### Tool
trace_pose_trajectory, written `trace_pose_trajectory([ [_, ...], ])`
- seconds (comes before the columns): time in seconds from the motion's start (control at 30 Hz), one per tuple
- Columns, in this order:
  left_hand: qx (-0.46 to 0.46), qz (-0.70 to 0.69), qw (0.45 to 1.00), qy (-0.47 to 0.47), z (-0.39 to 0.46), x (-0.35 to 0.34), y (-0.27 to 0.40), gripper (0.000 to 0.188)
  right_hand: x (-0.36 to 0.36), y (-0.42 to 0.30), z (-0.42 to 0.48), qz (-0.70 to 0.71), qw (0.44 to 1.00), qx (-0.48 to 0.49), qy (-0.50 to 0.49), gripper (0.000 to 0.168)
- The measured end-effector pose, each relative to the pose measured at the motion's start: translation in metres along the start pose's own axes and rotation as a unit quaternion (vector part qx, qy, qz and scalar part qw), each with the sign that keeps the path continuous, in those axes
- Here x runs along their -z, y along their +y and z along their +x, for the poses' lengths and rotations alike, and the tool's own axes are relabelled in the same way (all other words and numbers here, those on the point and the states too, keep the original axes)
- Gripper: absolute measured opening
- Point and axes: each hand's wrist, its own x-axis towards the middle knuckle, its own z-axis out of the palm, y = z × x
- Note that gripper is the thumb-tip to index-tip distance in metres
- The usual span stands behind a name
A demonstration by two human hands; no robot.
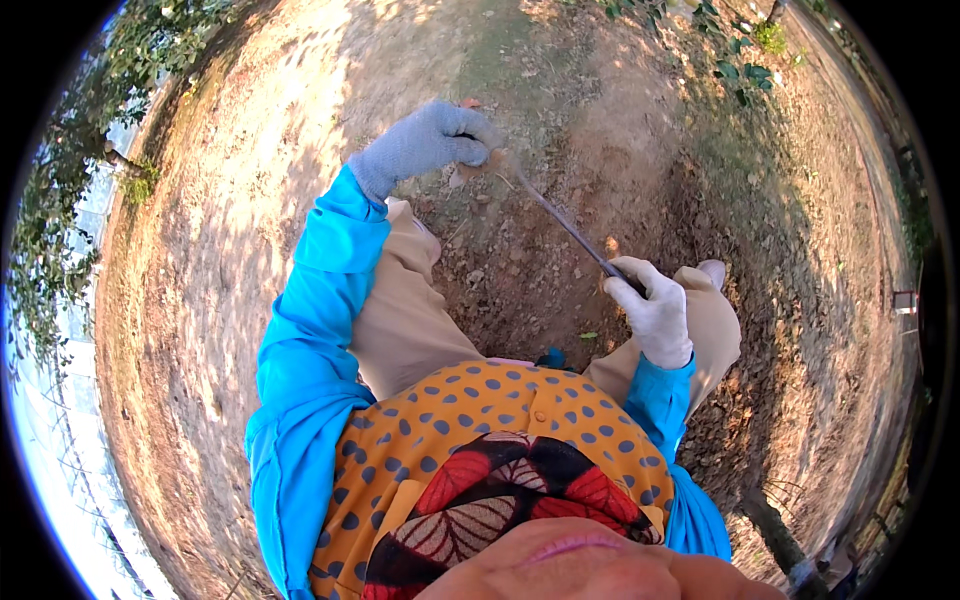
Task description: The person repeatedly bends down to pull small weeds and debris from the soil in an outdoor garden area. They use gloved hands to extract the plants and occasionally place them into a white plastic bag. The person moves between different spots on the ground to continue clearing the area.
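My left hand, in a grey knit glove, reaches forward over the soil. Its thumb and fingers pinch a small brown piece, perhaps a dry leaf or a clod; blur hides which. In a white glove, my right hand is closed around the dark handle of a hand tool. The thin metal shaft of this tool slants up and left, its blurred far end close to the brown piece. Between my spread knees lies loose, crumbly soil with small stones and dry bits.
A leafy tree stands at the left, before pale sheeting. Green leaves hang at the upper right. A bare woody stem rises at the lower right. A small green leaf lies on the soil.
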Motion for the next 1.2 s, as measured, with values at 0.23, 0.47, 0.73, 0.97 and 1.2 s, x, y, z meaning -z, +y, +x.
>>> trace_pose_trajectory([
  [0.23, -0.026, 0.299, 0.954, -0.01, -0.001, -0.027, 0.012, 0.017, 0.004, 0.008, -0.004, -0.016, 0.999, -0.001, -0.027, 0.026],
  [0.47, -0.029, 0.422, 0.905, -0.036, 0.012, -0.043, 0.005, 0.024, -0.006, 0.019, 0.0, -0.058, 0.997, 0.05, -0.006, 0.026],
  [0.73, -0.097, 0.347, 0.931, -0.064, 0.004, -0.04, 0.001, 0.027, 0.007, 0.019, -0.003, -0.069, 0.996, 0.052, -0.02, 0.024],
  [0.97, -0.005, 0.438, 0.897, -0.048, 0.009, -0.058, -0.002, 0.028, -0.006, 0.016, -0.003, -0.084, 0.994, 0.059, -0.035, 0.024],
  [1.2, 0.052, 0.311, 0.943, 0.105, 0.011, -0.045, -0.012, 0.031, -0.02, 0.019, 0.002, -0.157, 0.977, 0.121, 0.082, 0.027],
])
